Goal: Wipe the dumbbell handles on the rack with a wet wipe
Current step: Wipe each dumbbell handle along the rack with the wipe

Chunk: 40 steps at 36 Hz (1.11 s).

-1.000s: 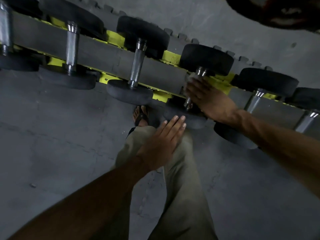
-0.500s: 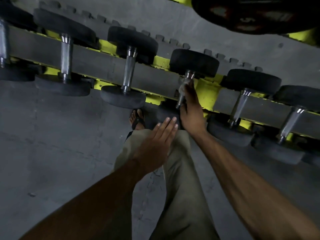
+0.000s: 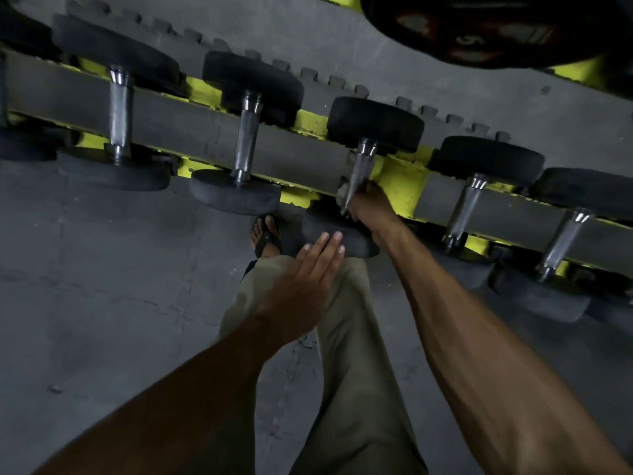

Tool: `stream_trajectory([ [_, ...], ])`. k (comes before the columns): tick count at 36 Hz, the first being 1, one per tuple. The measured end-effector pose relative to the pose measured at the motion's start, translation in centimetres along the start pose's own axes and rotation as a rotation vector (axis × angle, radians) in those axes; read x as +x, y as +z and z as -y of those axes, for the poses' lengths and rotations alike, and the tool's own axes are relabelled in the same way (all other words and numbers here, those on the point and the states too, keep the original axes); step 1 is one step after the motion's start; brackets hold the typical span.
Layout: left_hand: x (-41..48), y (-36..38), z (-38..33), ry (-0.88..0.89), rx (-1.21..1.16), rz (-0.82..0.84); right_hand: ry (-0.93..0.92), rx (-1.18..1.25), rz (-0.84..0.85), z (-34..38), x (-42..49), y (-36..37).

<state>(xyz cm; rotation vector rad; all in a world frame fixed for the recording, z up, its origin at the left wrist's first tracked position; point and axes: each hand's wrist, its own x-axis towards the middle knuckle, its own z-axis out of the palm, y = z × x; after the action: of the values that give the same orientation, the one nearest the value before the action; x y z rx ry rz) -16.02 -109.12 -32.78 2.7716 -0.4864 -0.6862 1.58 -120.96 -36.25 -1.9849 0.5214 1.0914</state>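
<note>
5 dumbbells show plainly in the head view, lying across a grey and yellow rack (image 3: 191, 132) that runs from upper left down to lower right, with part of another at the far left edge. Each has black round heads and a chrome handle bridging the rack's rails. The right hand (image 3: 371, 209) is curled round the lower end of the middle dumbbell handle (image 3: 362, 169), close to the near head (image 3: 337, 236). A pale, crumpled wet wipe (image 3: 343, 193) sits between the fingers and the metal, with a bit of it sticking out on the left of the handle. The upper stretch of that handle is bare and shiny. The left hand (image 3: 305, 286) holds nothing; its fingers are straight and close together, pointing toward the near head, and it hovers above the person's khaki trouser leg (image 3: 356, 371). A foot in a dark sandal (image 3: 265, 234) stands on the grey floor (image 3: 102, 286) just beside the rack's near edge. A large dark weight plate (image 3: 479, 25) fills the upper right corner.
</note>
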Motion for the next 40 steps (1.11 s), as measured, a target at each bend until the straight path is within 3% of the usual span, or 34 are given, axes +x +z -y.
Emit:
stream_trajectory([
  [2, 0.0, -0.1, -0.1, -0.008, -0.008, -0.016, 0.023, 0.049, 0.104, 1.2, 0.5, -1.2],
  [5, 0.0, 0.0, 0.1, -0.006, -0.024, -0.008, -0.007, 0.368, 0.211, 2.3, 2.3, -2.2],
  [8, -0.1, 0.2, 0.4, 0.006, -0.013, -0.008, -0.013, 0.575, 0.152, 2.0, 3.0, -1.6],
  [11, -0.2, 0.5, 0.5, 0.013, -0.004, 0.002, 0.007, 0.613, 0.06, 1.2, 1.3, -0.8],
  [15, -0.1, 0.5, 0.5, 0.013, -0.007, -0.035, -0.057, 0.359, -0.134, 0.0, -1.1, -0.1],
  [18, -0.1, 0.5, 0.5, 0.024, -0.017, -0.038, -0.247, 0.163, -0.199, -0.3, -2.1, 0.5],
  [21, -0.1, 0.7, 0.6, 0.032, -0.032, -0.041, -0.406, -0.211, -0.241, 0.0, -1.9, 1.4],
  [23, 0.0, 0.7, 0.7, 0.034, -0.022, -0.036, -0.412, -0.474, -0.254, -0.2, -1.5, 1.8],
  [29, -0.1, 0.4, 0.9, 0.057, 0.009, -0.021, -0.556, -0.845, -0.149, -2.2, -3.2, 0.0],
  [35, 0.1, -0.4, 1.0, 0.073, 0.004, 0.018, -0.803, -1.246, 0.126, -1.6, -2.3, -4.0],
  [37, 0.1, -0.5, 1.3, 0.084, 0.01, 0.01, -0.855, -1.331, 0.104, -0.8, -1.6, -5.7],
  [40, 0.0, -0.7, 1.8, 0.103, -0.012, 0.008, -0.757, -1.336, 0.02, -0.4, -1.1, -7.4],
])
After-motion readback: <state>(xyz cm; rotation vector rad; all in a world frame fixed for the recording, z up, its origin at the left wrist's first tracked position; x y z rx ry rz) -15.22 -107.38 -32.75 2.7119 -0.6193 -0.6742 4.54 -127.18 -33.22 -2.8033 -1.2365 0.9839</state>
